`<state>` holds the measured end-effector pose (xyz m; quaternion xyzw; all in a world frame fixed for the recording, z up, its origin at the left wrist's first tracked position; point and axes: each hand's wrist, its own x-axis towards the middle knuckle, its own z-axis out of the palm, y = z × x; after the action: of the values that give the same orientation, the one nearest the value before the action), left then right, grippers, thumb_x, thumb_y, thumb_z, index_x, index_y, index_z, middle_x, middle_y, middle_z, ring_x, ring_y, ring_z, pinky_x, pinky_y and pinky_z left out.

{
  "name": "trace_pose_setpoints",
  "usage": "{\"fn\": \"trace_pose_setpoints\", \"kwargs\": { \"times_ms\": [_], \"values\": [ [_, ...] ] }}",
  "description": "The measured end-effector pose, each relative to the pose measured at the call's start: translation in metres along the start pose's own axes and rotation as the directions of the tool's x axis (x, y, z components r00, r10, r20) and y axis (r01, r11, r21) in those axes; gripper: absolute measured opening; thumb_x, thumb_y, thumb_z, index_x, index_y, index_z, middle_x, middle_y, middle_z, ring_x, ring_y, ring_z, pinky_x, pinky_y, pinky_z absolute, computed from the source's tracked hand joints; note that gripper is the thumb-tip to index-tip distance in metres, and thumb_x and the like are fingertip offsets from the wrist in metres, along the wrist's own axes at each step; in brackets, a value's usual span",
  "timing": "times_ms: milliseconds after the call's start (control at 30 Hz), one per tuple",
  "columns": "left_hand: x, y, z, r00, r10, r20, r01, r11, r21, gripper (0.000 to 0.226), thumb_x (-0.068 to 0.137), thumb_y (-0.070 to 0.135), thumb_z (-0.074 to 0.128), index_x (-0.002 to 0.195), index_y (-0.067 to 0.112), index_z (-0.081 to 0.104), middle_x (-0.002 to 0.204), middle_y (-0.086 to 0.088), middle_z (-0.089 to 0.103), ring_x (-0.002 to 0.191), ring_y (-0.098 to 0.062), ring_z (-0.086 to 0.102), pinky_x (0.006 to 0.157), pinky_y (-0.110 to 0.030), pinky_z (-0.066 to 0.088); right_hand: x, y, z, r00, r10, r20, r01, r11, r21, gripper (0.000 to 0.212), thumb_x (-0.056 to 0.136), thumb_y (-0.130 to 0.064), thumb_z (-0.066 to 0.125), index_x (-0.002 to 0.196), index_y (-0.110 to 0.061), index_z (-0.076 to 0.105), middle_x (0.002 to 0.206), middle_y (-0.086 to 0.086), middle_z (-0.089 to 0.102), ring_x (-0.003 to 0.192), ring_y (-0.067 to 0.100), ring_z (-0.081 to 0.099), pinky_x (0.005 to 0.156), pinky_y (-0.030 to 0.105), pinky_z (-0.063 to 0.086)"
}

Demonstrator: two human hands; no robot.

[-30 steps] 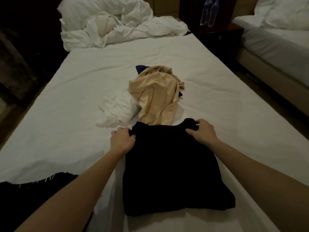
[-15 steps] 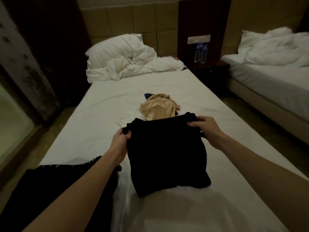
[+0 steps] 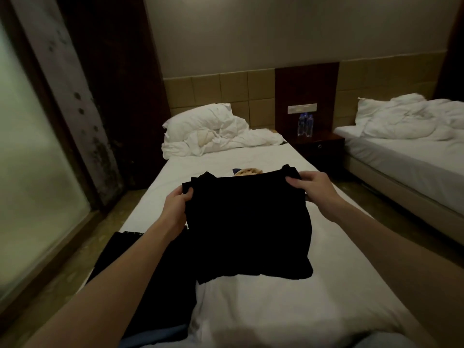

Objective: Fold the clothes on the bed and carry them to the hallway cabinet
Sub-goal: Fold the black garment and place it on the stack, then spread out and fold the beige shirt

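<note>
On the far left is a big frosted glass panel (image 3: 32, 156), and next to it a dark wooden wall (image 3: 113, 84). A dark cloth (image 3: 155, 285) lies over the near left edge of the bed (image 3: 288, 310), which has a white sheet. The left hand (image 3: 175, 209) has its grip closed on the left top corner of a folded black garment (image 3: 248, 227), with the thumb on top. The garment is held up over the middle of the bed, and its low edge hangs close to the sheet. Just behind its top edge peeks a tan piece of clothing (image 3: 248, 171) with a bit of blue cloth (image 3: 236, 170) beside it, both lying on the bed. At the head of the bed sit a white pillow (image 3: 198, 119) and a bunched white blanket (image 3: 241, 139). The right hand (image 3: 313, 189) has its grip closed on the right top corner of the garment. Farther right, two water bottles (image 3: 305, 125) stand on a dark nightstand (image 3: 319, 146) between the beds. On the far right is a second bed (image 3: 406, 162) with messy white bedding (image 3: 406, 119).
</note>
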<state>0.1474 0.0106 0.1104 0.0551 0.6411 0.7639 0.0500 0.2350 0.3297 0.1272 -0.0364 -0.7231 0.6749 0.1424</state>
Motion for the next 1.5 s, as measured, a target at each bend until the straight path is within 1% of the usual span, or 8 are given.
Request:
{"fn": "trace_pose_setpoints", "kwargs": {
  "times_ms": [233,400,700,967,1067,1200,1333,1500],
  "values": [
    [-0.050,0.040,-0.055,0.999,0.012,-0.030,-0.015,0.995,-0.103,0.016,0.092,0.007,0.060,0.103,0.010,0.071,0.089,-0.004,0.073,0.074,-0.016,0.072,0.064,-0.026,0.058,-0.029,-0.014,0.042,0.997,0.024,0.071,-0.034,0.990,0.139,0.023,0.085,-0.015,0.071,0.102,0.001,0.072,0.085,0.009,0.070,0.080,0.023,0.067,0.073,0.034,0.053],
    [-0.078,0.062,-0.114,0.983,0.069,-0.171,-0.085,0.993,-0.087,0.055,0.076,0.014,0.077,0.127,0.002,0.061,0.109,-0.013,0.070,0.090,-0.023,0.069,0.077,-0.032,0.057,-0.035,-0.019,0.100,0.977,0.007,0.215,-0.062,0.966,0.253,0.029,0.084,-0.022,0.074,0.102,0.001,0.073,0.084,0.004,0.070,0.077,0.020,0.069,0.066,0.027,0.053],
    [-0.080,0.055,-0.226,0.919,0.057,-0.391,-0.085,0.995,-0.056,0.032,0.084,0.021,0.076,0.111,0.003,0.072,0.109,-0.017,0.072,0.105,-0.036,0.066,0.102,-0.048,0.049,-0.020,0.010,0.218,0.911,0.086,0.404,-0.198,0.949,0.244,0.028,0.087,-0.028,0.072,0.098,-0.002,0.072,0.078,0.004,0.067,0.070,0.016,0.065,0.059,0.024,0.050],
    [0.006,0.008,-0.272,0.855,-0.035,-0.518,0.065,0.997,0.040,0.027,0.092,0.003,0.065,0.119,0.003,0.066,0.094,-0.009,0.073,0.076,-0.016,0.071,0.073,-0.028,0.057,0.045,0.079,0.278,0.894,0.264,0.361,-0.312,0.947,0.081,0.041,0.088,-0.031,0.073,0.104,0.006,0.070,0.088,0.012,0.066,0.078,0.019,0.066,0.069,0.034,0.056],
    [0.043,-0.023,-0.271,0.802,0.004,-0.597,0.131,0.974,0.183,0.026,0.092,-0.005,0.057,0.113,0.008,0.068,0.111,-0.012,0.069,0.088,-0.017,0.065,0.084,-0.028,0.055,0.077,0.112,0.290,0.908,0.340,0.246,-0.344,0.938,-0.025,0.030,0.089,-0.025,0.072,0.103,0.002,0.070,0.096,0.015,0.070,0.080,0.020,0.068,0.072,0.036,0.058],
    [0.063,-0.059,-0.257,0.809,0.194,-0.555,0.271,0.715,0.644,0.042,0.090,-0.002,0.050,0.129,0.009,0.059,0.140,-0.010,0.051,0.127,-0.024,0.048,0.109,-0.033,0.036,0.094,0.146,0.304,0.939,0.324,0.116,-0.221,0.826,-0.519,0.066,0.083,-0.035,0.071,0.139,-0.007,0.049,0.133,0.012,0.056,0.121,0.030,0.055,0.104,0.043,0.045],
    [0.058,-0.096,-0.240,0.913,0.401,-0.071,-0.048,0.277,0.960,0.034,0.095,0.010,0.051,0.126,0.010,0.063,0.149,-0.006,0.045,0.137,-0.026,0.041,0.116,-0.038,0.030,0.074,0.161,0.319,0.946,0.024,0.324,0.241,0.617,-0.749,0.069,0.094,-0.046,0.055,0.150,-0.010,0.035,0.158,0.012,0.030,0.147,0.030,0.022,0.120,0.041,0.020],
    [0.034,-0.128,-0.216,0.892,0.098,0.442,-0.410,-0.240,0.880,0.056,0.104,0.049,0.028,0.147,0.018,0.045,0.161,-0.001,0.028,0.151,-0.018,0.019,0.124,-0.039,0.009,0.042,0.180,0.326,0.765,-0.077,0.639,0.643,0.149,-0.751,0.081,0.090,-0.065,0.014,0.154,-0.017,0.028,0.163,0.001,0.022,0.152,0.019,0.009,0.122,0.044,0.005]
  ]
}}
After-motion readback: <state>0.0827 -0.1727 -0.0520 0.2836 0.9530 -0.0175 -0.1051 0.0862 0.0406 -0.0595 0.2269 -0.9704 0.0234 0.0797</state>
